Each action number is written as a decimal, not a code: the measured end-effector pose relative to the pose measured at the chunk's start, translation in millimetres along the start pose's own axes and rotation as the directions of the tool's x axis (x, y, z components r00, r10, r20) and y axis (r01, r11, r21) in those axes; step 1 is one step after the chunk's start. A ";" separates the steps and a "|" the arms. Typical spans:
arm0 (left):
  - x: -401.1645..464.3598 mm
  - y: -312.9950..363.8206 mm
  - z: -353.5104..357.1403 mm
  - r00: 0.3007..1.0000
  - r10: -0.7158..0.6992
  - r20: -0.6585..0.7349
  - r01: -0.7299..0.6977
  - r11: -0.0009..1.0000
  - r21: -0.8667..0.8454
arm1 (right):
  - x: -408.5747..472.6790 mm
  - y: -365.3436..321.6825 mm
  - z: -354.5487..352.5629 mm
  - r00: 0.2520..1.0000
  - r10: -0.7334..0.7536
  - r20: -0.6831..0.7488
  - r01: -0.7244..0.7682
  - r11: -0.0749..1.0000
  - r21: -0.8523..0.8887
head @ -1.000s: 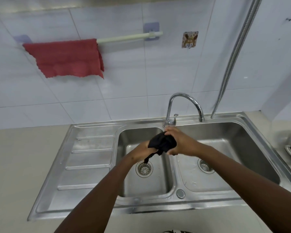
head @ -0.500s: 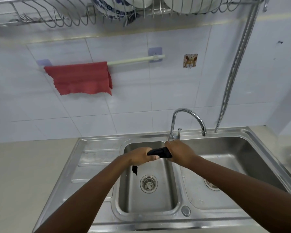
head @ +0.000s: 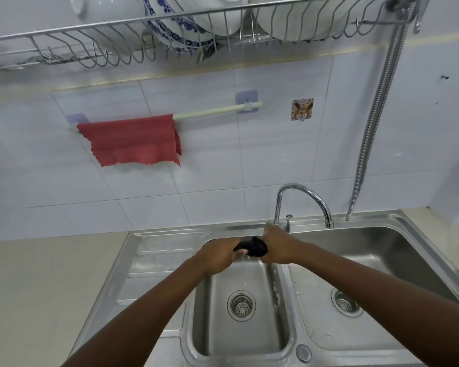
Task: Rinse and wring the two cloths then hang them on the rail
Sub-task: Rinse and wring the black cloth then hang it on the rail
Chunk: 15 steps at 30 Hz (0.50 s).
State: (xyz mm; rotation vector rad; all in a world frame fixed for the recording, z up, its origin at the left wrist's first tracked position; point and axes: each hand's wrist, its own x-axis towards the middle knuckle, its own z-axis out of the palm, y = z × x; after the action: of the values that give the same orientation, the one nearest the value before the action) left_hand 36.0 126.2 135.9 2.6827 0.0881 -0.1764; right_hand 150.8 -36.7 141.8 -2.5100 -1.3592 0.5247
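Wringing | both hands clenched on black cloth (head: 252, 247), left hand (head: 217, 256), right hand (head: 277, 246), over sink (head: 239, 348) so drips drain | red cloth (head: 133, 140) hung on rail (head: 217, 110), free end spare.

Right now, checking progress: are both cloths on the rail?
No: only the red cloth hangs on the rail; the black cloth is twisted between both hands over the sink.

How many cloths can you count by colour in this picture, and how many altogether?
Red cloth, hanging on the rail: 1
Black cloth, twisted between the left hand and right hand over the sink: 1
Total: 2
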 end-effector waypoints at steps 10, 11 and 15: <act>14.4 -10.3 -37.6 0.887 -0.114 0.447 0.356 0.786 -0.506 | 11.3 6.1 10.3 0.976 -0.127 -0.174 0.099 0.983 -0.157; 15.5 -10.0 -39.2 0.912 -0.112 0.394 0.290 0.856 -0.428 | 12.2 5.8 8.6 0.985 -0.087 -0.150 0.065 0.987 -0.145; 20.5 -5.7 -32.0 0.978 -0.068 0.199 0.081 0.995 -0.056 | 18.7 4.4 -1.6 0.996 0.002 -0.085 -0.017 0.984 -0.175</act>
State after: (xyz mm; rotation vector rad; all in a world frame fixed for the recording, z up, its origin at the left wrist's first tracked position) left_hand 59.2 146.1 159.2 2.5842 0.1307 -0.4544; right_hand 164.2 -23.4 138.0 -2.6452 -1.4195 0.3078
